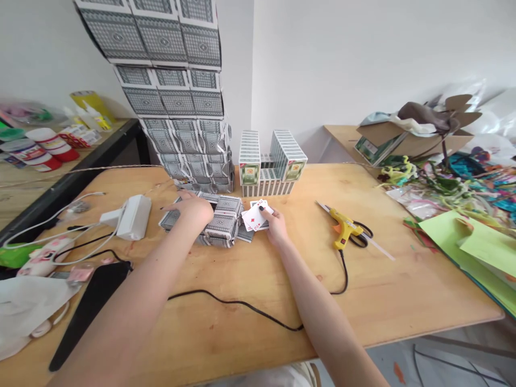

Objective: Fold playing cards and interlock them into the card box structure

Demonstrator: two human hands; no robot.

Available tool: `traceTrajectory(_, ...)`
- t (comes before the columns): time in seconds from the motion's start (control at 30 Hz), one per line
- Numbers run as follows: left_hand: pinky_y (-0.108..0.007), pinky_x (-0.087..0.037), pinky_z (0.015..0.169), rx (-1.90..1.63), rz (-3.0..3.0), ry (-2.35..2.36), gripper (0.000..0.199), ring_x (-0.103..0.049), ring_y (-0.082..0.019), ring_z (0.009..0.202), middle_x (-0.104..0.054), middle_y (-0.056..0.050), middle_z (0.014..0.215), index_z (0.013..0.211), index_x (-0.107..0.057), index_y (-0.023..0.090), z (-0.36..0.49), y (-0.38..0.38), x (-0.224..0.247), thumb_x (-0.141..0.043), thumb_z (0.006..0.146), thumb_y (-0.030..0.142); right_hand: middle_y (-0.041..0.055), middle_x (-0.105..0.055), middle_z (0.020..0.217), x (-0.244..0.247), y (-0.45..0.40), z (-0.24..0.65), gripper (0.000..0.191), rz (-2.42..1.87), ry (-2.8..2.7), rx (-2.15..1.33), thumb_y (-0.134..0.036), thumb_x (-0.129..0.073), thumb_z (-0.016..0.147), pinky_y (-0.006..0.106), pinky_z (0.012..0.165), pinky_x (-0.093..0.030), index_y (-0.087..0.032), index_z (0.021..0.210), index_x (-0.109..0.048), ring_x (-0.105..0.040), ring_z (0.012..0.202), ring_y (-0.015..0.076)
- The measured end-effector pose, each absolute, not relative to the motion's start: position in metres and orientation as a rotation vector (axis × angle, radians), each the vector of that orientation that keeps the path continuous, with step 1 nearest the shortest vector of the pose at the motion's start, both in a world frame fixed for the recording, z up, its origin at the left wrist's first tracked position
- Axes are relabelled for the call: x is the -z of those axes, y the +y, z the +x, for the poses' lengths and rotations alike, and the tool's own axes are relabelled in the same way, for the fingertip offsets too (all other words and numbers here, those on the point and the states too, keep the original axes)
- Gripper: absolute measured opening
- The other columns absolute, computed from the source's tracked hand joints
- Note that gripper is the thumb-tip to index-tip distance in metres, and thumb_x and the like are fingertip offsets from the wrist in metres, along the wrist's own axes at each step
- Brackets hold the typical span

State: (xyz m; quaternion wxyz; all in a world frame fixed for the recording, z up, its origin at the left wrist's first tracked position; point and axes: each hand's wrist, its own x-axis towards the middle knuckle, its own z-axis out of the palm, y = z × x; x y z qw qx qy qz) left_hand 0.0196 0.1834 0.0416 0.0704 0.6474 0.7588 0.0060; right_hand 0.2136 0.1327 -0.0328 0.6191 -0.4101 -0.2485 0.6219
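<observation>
Not much to read here tbh. The face-up playing cards (255, 216) held in the right hand (276, 226) show red diamond pips — the top one has what looks like a red 2 in its corner, but it's too small to be sure. The card boxes (249, 173) stacked on the bench (250, 269) carry a green and red emblem on their ends — any lettering there is too blurry to make out.
</observation>
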Motion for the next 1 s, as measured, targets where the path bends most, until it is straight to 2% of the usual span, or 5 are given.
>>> traceTrajectory(0.17,-0.071,-0.032,0.077,0.363,1.738,2.557,0.082,-0.017,-0.047,0.128,-0.034,-0.030,0.133,0.126,-0.045,0.011,0.031,0.185,-0.044,-0.071,0.049,0.018,0.0013,-0.066,0.067,0.034,0.133,0.213,0.025,-0.953,-0.587,-1.436,-0.028,-0.072,0.056,0.026,0.052,-0.046,-0.015,0.074,-0.062,-0.059,0.057,0.0150)
traceTrajectory(0.4,-0.066,-0.032,0.083,0.396,2.046,2.566,0.052,-0.034,-0.045,0.121,-0.039,-0.036,0.127,0.119,-0.049,-0.005,0.034,0.165,-0.054,-0.048,0.070,0.013,0.0018,-0.067,0.068,0.036,0.134,0.212,0.026,-0.969,-0.605,-1.430,-0.029,-0.072,0.054,0.025,0.052,-0.046,-0.015,0.075,-0.062,-0.060,0.057,0.0152)
traceTrajectory(0.57,-0.053,-0.040,0.081,0.392,2.155,2.384,0.039,-0.053,-0.036,0.104,-0.060,-0.027,0.105,0.104,-0.063,0.004,0.032,0.158,-0.079,-0.044,0.070,0.011,0.0007,-0.067,0.068,0.033,0.132,0.211,0.025,-0.956,-0.598,-1.440,-0.028,-0.072,0.055,0.024,0.052,-0.047,-0.015,0.074,-0.062,-0.059,0.057,0.0143)
traceTrajectory(0.73,-0.035,-0.046,0.067,0.385,2.200,2.238,0.032,-0.062,-0.030,0.085,-0.066,-0.022,0.092,0.093,-0.067,0.010,0.016,0.158,-0.112,-0.049,0.068,0.017,0.0009,-0.068,0.070,0.033,0.132,0.211,0.025,-0.951,-0.572,-1.437,-0.026,-0.071,0.056,0.025,0.054,-0.047,-0.015,0.076,-0.062,-0.060,0.059,0.0147)
traceTrajectory(1.0,-0.037,-0.045,0.071,0.249,2.274,2.246,0.032,-0.060,-0.030,0.087,-0.067,-0.015,0.093,0.091,-0.068,0.017,0.016,0.147,-0.132,-0.049,0.070,0.031,0.0020,-0.068,0.071,0.037,0.134,0.212,0.027,-0.963,-0.595,-1.448,-0.027,-0.071,0.057,0.026,0.054,-0.047,-0.015,0.080,-0.062,-0.061,0.060,0.0163)
